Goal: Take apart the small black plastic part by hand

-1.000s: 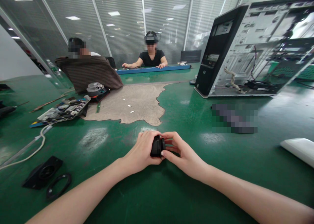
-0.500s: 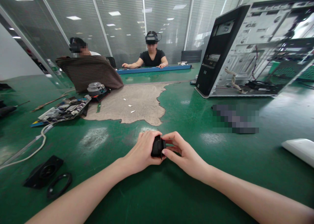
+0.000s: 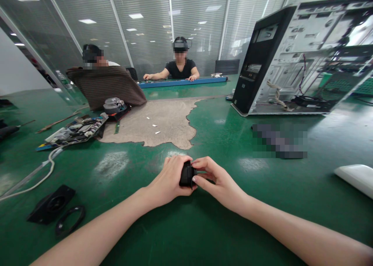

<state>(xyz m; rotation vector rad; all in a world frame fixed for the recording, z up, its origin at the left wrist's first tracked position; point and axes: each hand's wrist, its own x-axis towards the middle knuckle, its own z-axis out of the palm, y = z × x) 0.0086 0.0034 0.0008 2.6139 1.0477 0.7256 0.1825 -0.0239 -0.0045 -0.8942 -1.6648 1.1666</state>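
A small black part [image 3: 186,175] with a thin rim is held upright just above or on the green table [image 3: 221,235]. My left hand [image 3: 169,180] wraps round its left side and top. On the other side, my right hand [image 3: 217,180] pinches the part's right end between thumb and fingers. To the left lie a flat black piece with a round opening [image 3: 52,204] and a black oval ring [image 3: 82,215].
An open computer case [image 3: 262,64] stands at the right, with a blurred dark object [image 3: 278,141] before it. A white device [image 3: 357,178] lies far right. Left are circuit boards [image 3: 78,130] and a cable [image 3: 52,165]. Two people sit opposite.
My hands and the black part have barely moved; the fingers of my right hand have shifted slightly. The person opposite has moved a hand a little to the left.
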